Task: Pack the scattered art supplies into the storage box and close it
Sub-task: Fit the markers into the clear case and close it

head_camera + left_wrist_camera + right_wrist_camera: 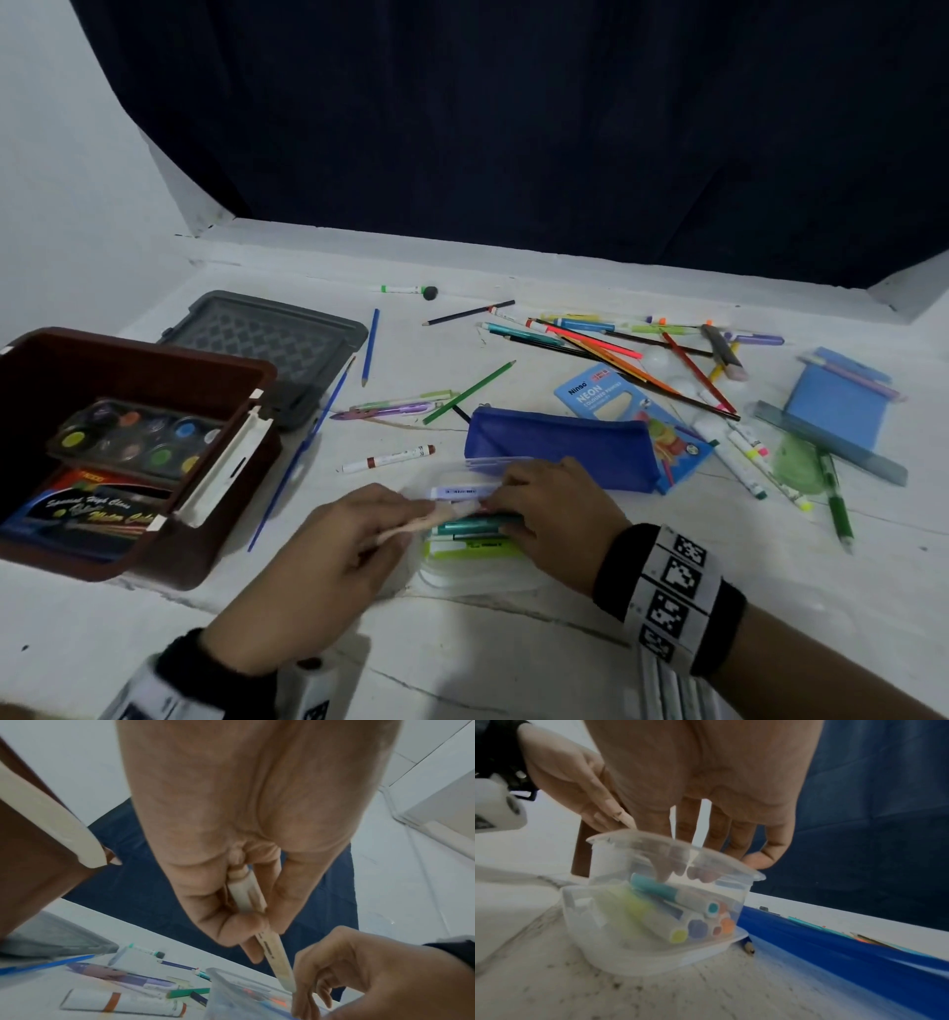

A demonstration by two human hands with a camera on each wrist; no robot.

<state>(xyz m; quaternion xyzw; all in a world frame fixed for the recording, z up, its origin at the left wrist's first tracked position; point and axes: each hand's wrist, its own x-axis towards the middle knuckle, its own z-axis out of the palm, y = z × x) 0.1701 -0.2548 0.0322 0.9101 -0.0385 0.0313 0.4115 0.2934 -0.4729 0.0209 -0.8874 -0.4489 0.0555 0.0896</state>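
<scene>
A brown storage box [246,380] stands open at the left, with a watercolour palette [133,437] and a paint set inside. Its grey lid [267,339] lies behind it. In front of me sits a small clear tub [462,570] [618,949] filled with markers [680,935]. My left hand [400,519] [257,933] grips a beige pen [249,894], whose tip points at the tub's rim. My right hand [513,506] [706,866] reaches into the tub, its straight fingers resting on a teal marker [652,886] and the thumb outside the far rim.
A blue pencil case [560,447] lies just behind the tub. Coloured pencils and markers [616,354] are strewn across the right half of the white table, with a blue notebook [837,406] and a ruler. A brown-capped marker [390,457] and a blue brush [298,452] lie between tub and box.
</scene>
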